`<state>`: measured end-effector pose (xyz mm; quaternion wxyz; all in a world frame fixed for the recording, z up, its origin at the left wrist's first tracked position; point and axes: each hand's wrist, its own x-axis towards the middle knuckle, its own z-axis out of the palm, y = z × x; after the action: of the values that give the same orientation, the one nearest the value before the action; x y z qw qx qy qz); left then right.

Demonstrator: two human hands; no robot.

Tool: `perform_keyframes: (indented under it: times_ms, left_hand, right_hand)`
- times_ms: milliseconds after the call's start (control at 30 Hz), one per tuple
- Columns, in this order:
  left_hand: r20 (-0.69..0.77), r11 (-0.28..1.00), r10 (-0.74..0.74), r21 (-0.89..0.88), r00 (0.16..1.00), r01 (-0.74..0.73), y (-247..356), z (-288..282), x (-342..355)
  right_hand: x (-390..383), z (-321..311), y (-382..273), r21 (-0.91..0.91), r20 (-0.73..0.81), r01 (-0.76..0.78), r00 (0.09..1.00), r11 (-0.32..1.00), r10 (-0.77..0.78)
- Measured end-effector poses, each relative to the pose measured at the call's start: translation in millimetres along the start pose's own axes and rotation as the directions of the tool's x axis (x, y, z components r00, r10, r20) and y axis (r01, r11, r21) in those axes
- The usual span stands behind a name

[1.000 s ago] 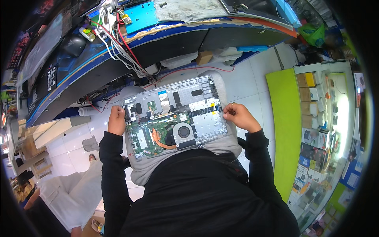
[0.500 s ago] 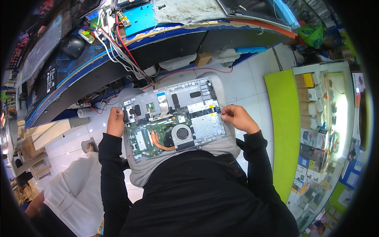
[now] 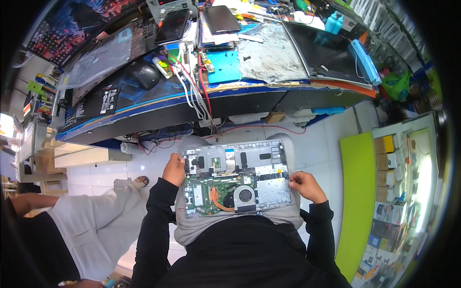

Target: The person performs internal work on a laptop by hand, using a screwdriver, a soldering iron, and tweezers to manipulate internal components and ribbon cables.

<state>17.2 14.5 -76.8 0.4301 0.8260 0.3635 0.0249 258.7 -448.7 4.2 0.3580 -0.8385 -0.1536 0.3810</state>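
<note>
An opened laptop base [image 3: 272, 189] lies across my lap with its inside facing up. Its green circuit board [image 3: 225, 184], copper heat pipe [image 3: 214, 198] and round black fan [image 3: 245, 194] are exposed. A white ribbon cable with a blue end [image 3: 230, 161] sits near the middle of the far half. My left hand [image 3: 174, 169] is closed on the left edge, thumb on top. At the right edge, my right hand [image 3: 308, 186] has its fingers pinched on the rim. The undersides of both grips are hidden.
Ahead stands a cluttered workbench [image 3: 230, 103] with two phones, a mouse [image 3: 145, 75], a dark screen panel [image 3: 326, 53] and hanging white cables [image 3: 191, 91]. Another person's leg [image 3: 110, 216] is at my left. A glass display case [image 3: 398, 192] with a green side stands at right.
The view has tilted up, so more of the bench shows and the laptop base appears lower and farther right. The base looks more level. Both hands keep their places at its edges.
</note>
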Motion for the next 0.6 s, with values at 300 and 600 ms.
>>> perform_keyframes:
  times_ms: [300, 600]
  left_hand:
    - [-0.001, 0.999, 0.016, 0.037, 1.000, -0.016, 0.7, 4.8, -0.1]
    - [-0.012, 0.999, 0.049, 0.014, 0.999, -0.049, -2.3, 7.4, 1.1]
  right_hand:
    - [1.0, -0.7, 8.6, 0.030, 0.014, -0.030, 0.999, 0.999, 0.029]
    - [0.2, -3.2, 2.3, -0.017, 0.004, -0.006, 1.000, 1.000, 0.006]
